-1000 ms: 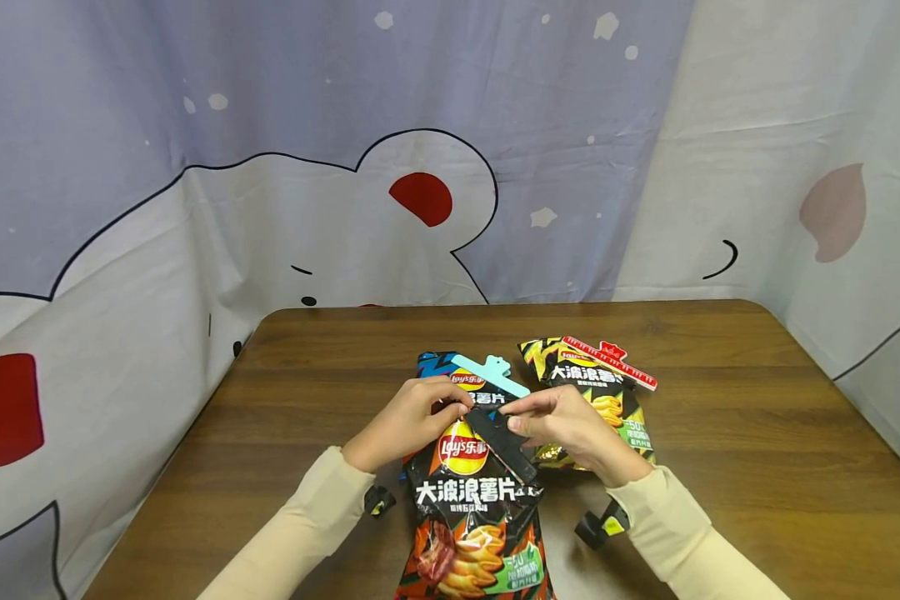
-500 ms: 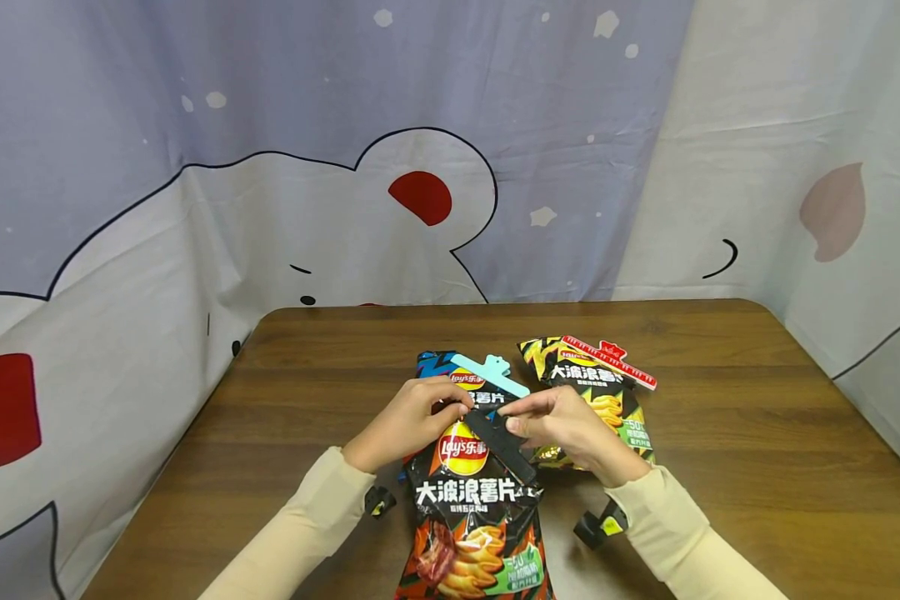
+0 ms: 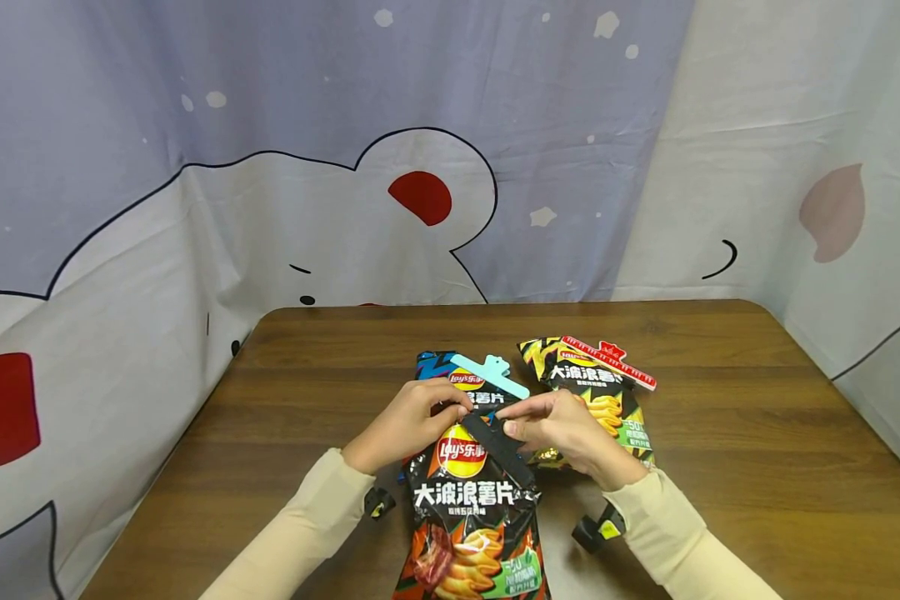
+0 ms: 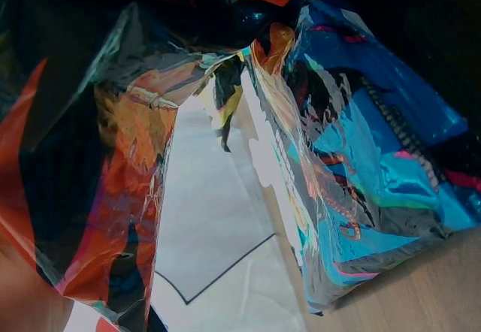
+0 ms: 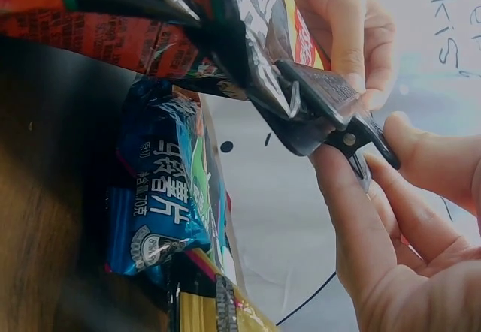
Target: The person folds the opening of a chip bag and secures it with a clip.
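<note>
A black-and-red bag of Lay's chips (image 3: 468, 529) is at the front of the table, its top end raised between both hands. A long black bag clip (image 3: 501, 450) lies slantwise across its top right corner. My right hand (image 3: 570, 433) pinches the clip's handle between thumb and fingers, as the right wrist view shows, with the clip's jaws over the crumpled bag edge (image 5: 282, 125). My left hand (image 3: 416, 421) pinches the bag's top beside the clip's upper left end. In the left wrist view, the bag's shiny side (image 4: 128, 174) fills the left and the hand is mostly hidden.
Behind is a blue chip bag (image 3: 435, 364) with a light-blue clip (image 3: 490, 372) across its top. To the right lies a yellow-and-black chip bag (image 3: 633, 412) bearing a red clip (image 3: 607, 360). A patterned curtain (image 3: 570, 167) hangs behind the wooden table (image 3: 750, 400).
The right hand and the black clip have shifted slightly left, and the front bag with them. Both hands keep their holds; the two other bags stay where they were.
</note>
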Motion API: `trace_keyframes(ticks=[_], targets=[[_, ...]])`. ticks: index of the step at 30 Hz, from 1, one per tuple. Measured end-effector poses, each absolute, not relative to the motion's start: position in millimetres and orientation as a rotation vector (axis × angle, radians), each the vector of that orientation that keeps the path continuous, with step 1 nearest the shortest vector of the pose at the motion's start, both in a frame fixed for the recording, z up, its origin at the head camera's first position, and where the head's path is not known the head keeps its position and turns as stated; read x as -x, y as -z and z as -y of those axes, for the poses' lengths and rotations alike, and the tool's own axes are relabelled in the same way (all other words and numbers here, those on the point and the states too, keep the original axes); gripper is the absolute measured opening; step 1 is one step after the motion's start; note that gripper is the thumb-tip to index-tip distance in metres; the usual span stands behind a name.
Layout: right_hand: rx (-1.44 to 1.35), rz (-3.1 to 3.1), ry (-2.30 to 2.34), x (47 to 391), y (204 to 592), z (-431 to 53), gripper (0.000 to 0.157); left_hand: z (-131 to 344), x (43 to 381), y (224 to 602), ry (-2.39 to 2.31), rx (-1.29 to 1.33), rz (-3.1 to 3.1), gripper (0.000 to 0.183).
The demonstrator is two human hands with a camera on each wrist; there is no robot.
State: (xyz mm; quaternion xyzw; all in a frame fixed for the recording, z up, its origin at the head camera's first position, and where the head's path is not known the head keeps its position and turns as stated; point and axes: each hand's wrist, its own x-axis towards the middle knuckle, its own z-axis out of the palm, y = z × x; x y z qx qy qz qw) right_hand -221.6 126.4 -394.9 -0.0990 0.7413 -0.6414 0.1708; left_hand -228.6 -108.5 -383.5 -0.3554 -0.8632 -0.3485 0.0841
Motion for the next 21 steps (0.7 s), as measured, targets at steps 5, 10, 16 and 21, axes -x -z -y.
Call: trace_keyframes(ticks=[5,10,16,21], targets=[[0.260,-2.101,1.822,221.1,395.0,-126.1,0.035,108.3,229.1,384.5,1.051,1.052,2.575,0.010],[0.256,-2.099,1.820,220.3,396.7,-126.5,0.034,108.7,228.7,385.2,1.049,1.056,2.577,0.010],[0.299,-2.092,1.805,219.9,398.4,-126.8,0.036,109.6,228.0,385.3,1.060,1.054,2.588,0.011],[0.323,-2.097,1.798,218.9,399.8,-128.0,0.039,110.1,228.3,385.9,1.065,1.037,2.609,0.012]])
